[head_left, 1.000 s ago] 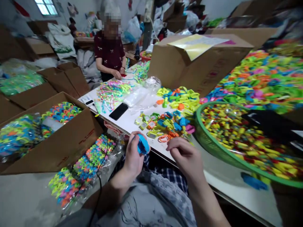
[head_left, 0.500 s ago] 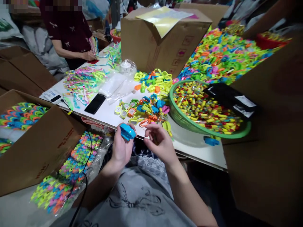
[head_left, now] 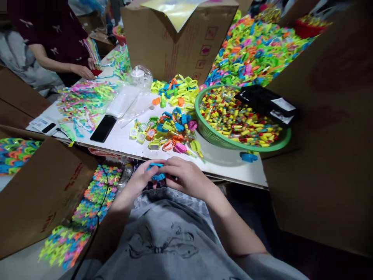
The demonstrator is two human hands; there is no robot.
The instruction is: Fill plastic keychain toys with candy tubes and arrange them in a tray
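- While your left hand (head_left: 139,182) and right hand (head_left: 188,177) both pinch the blue plastic piece (head_left: 155,171) in the head view, just below the table (head_left: 227,168) edge and above your lap, press squarely with your fingertips, I judge, so it does not twist (fingers hide most of it).
- Green basket (head_left: 217,140) on the table: heaped with small yellow and red pieces, a black packet (head_left: 264,102) lying on top.
- Open cardboard box (head_left: 43,190) at your left: rows of stacked neon pieces (head_left: 14,153) inside.

My left hand (head_left: 139,182) and right hand (head_left: 186,177) meet fingertip to fingertip, fingers curled and pinched tight; both bare forearms angle inward behind them.
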